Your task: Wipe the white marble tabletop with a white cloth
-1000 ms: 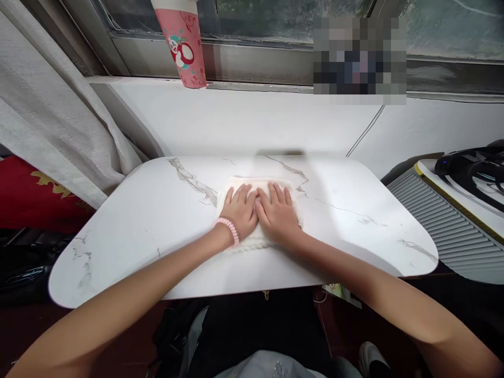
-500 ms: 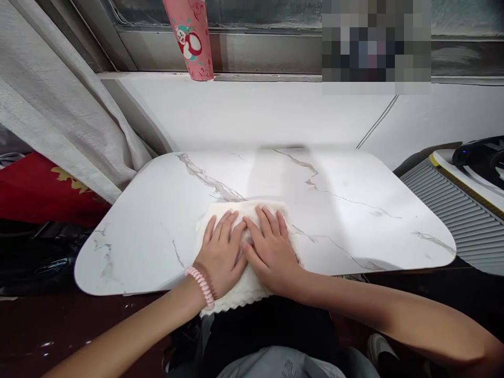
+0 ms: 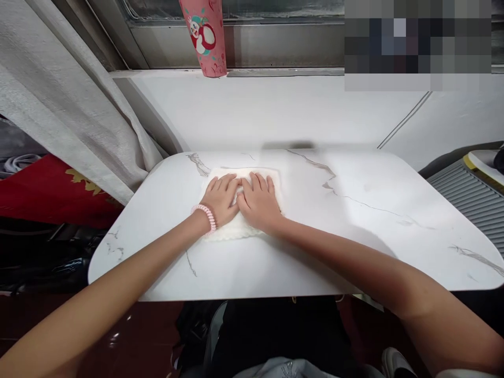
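Observation:
A fluffy cream-white cloth lies spread on the white marble-patterned table, left of its middle. My left hand rests flat on the left half of the cloth, fingers stretched toward the wall. Beside it, my right hand presses flat on the cloth's right half, its fingers also spread. The thumbs and index fingers of both hands meet or nearly meet near the middle. A pink coiled band circles my left wrist. Part of the cloth is hidden beneath my palms.
A pink patterned cup stands on the window ledge beyond the table. A light curtain hangs at the left, above a red cloth item. To the right is a grey ribbed object. The white wall borders the table's far edge.
Both hands and the cloth have slid forward, away from me toward the wall. The cloth's near edge hung over the table's front edge before and now lies on the tabletop. The view has shifted slightly.

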Tool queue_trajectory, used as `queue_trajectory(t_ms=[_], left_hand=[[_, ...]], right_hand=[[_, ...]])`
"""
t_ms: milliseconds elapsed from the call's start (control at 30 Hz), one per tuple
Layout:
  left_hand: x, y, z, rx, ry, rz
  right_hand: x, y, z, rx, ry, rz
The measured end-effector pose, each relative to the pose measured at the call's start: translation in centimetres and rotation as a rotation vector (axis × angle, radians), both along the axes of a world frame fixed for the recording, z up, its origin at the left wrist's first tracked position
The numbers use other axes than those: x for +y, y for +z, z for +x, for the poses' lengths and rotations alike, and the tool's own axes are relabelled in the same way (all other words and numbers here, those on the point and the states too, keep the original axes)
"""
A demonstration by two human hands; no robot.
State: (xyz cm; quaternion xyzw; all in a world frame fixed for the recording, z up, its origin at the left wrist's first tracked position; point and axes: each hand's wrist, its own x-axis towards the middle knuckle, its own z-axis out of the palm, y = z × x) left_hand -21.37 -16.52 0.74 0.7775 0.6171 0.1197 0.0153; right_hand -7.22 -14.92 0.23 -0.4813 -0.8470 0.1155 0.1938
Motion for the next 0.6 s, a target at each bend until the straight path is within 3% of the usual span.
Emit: queue_trajectory(t_ms=[333, 600], left_hand=[[10.2, -0.6, -3.1, -0.058, -0.016, 0.081], [14.1, -0.5, -4.2, -0.070, -0.004, 0.090]], right_hand=[[8.5, -0.2, -3.5, 0.041, -0.112, 0.077], [12.4, -0.6, -5.1, 0.068, -0.155, 0.117]])
